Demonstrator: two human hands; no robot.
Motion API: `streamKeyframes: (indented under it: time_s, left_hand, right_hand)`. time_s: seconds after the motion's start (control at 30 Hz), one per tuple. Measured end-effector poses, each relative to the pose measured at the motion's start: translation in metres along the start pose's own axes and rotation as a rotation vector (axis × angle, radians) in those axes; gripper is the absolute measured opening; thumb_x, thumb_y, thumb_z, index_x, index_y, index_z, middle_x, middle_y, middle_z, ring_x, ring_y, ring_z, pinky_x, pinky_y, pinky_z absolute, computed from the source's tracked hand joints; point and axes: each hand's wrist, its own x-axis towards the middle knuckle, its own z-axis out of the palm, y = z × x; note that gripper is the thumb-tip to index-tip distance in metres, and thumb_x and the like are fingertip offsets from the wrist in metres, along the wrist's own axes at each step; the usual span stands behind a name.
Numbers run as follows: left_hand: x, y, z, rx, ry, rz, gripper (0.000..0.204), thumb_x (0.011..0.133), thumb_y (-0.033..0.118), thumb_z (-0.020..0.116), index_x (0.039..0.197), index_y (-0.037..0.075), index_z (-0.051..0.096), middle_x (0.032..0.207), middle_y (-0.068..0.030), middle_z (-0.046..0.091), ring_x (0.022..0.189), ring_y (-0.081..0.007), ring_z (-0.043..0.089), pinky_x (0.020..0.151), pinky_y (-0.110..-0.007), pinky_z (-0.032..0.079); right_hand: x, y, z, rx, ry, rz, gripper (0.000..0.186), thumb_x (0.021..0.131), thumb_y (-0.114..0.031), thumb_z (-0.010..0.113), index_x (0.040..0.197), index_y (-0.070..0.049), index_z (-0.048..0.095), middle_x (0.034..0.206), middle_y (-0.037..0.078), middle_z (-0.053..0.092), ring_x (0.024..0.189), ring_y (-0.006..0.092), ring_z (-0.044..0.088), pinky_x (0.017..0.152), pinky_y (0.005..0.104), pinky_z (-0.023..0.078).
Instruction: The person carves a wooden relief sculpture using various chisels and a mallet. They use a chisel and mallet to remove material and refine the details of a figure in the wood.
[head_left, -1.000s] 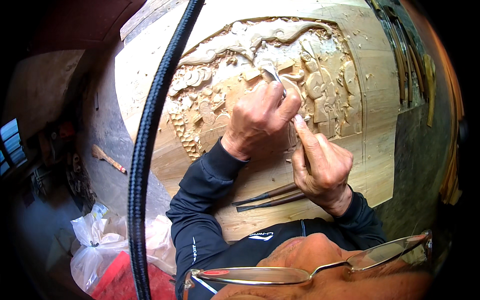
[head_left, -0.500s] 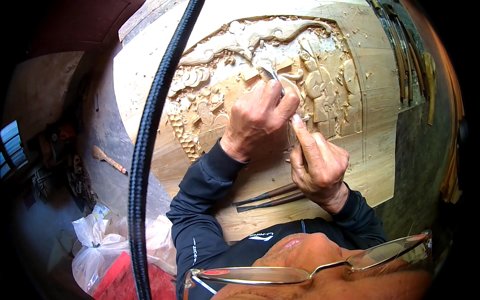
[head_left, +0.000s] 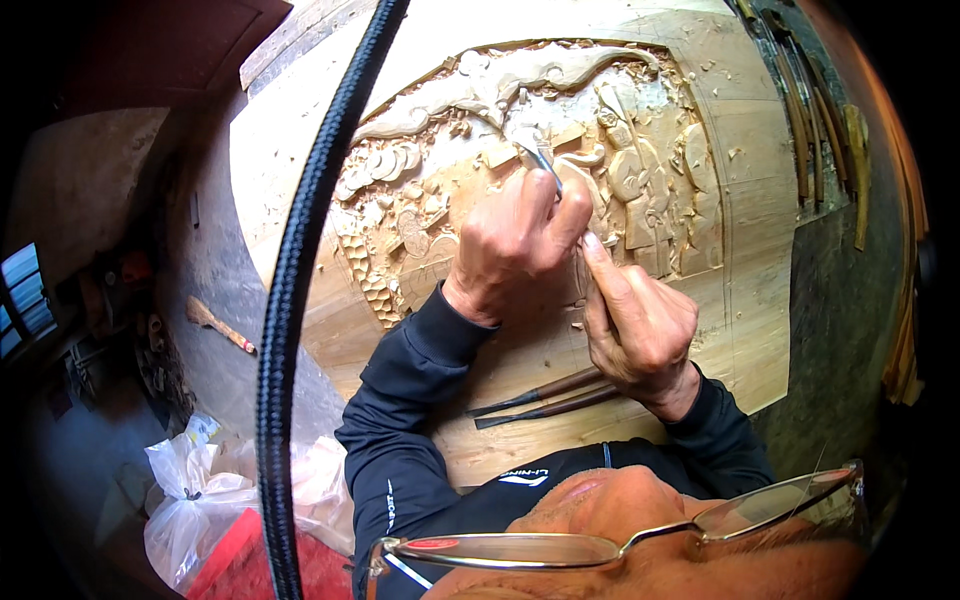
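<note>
My left hand (head_left: 515, 232) is closed round the shank of a carving gouge (head_left: 541, 158), whose bright steel blade points away from me. The tip rests on a relief-carved wooden panel (head_left: 752, 215), just below a raised, curling branch shape. My right hand (head_left: 645, 335) is closed lower down round the gouge's handle, with the index finger stretched along it; most of the handle is hidden by the fingers. Two chisels (head_left: 545, 402) with dark blades and brown handles lie on the panel's near edge, partly under my right wrist.
Wood chips are scattered over the carved recess. Several long-handled tools (head_left: 808, 115) lie at the far right. On the grey bench at left is a small brush (head_left: 221, 325). A clear plastic bag (head_left: 190, 500) sits at lower left. A black braided cable (head_left: 305, 260) crosses the view.
The gouge blade has shifted slightly, and my left hand has drawn a little nearer. My right hand is almost where it was, with the grip unchanged.
</note>
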Motion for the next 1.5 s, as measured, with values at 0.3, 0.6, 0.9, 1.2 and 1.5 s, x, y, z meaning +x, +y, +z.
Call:
streamKeyframes:
  time_s: [0.3,0.6,0.9,1.2,1.5]
  left_hand:
    - [-0.008,0.001,0.003,-0.018,0.087,0.164,0.028,0.087,0.01,0.074,0.115,0.007,0.073,0.076,0.0005,0.046,0.062,-0.0119,0.055,0.049,-0.029,0.043]
    - [-0.008,0.002,0.003,0.021,0.122,0.205,0.03,0.086,0.009,0.074,0.116,0.005,0.075,0.076,0.0012,0.051,0.064,-0.0111,0.057,0.05,-0.028,0.043]
    - [0.019,0.032,-0.01,-0.003,0.21,0.273,0.045,0.095,0.024,0.073,0.138,0.011,0.073,0.09,-0.0005,0.06,0.076,-0.0131,0.062,0.068,-0.029,0.053]
    - [0.057,0.04,0.029,-0.514,0.141,0.253,0.093,0.093,0.077,0.057,0.151,0.004,0.058,0.106,-0.0097,0.064,0.094,-0.0268,0.065,0.084,-0.042,0.055]
    - [0.062,0.052,0.01,-0.995,0.214,0.177,0.137,0.069,0.088,0.077,0.164,-0.002,0.036,0.109,-0.0174,0.066,0.092,-0.035,0.069,0.083,-0.045,0.056]
  right_hand:
    - [-0.01,0.026,-0.031,0.376,-0.12,0.175,0.048,0.092,0.006,0.074,0.139,0.003,0.071,0.09,0.015,0.073,0.068,0.0267,0.069,0.061,0.0335,0.053]
    - [-0.005,0.034,-0.037,0.505,-0.129,0.28,0.045,0.091,0.011,0.072,0.134,0.0,0.076,0.081,0.012,0.07,0.062,0.0181,0.064,0.06,0.0312,0.05]
    - [0.013,0.069,-0.06,0.4,-0.05,0.219,0.035,0.094,0.011,0.072,0.128,0.003,0.078,0.086,0.014,0.074,0.073,0.0161,0.07,0.066,0.0295,0.054]
    - [0.028,0.08,-0.078,0.739,-0.155,0.429,0.017,0.093,0.005,0.064,0.108,0.007,0.073,0.082,0.007,0.071,0.071,0.0128,0.067,0.066,0.0266,0.053]
    - [0.054,0.042,-0.101,0.155,0.073,-0.249,0.038,0.083,-0.01,0.091,0.113,0.004,0.071,0.099,0.02,0.079,0.08,0.0295,0.079,0.072,0.0353,0.062]
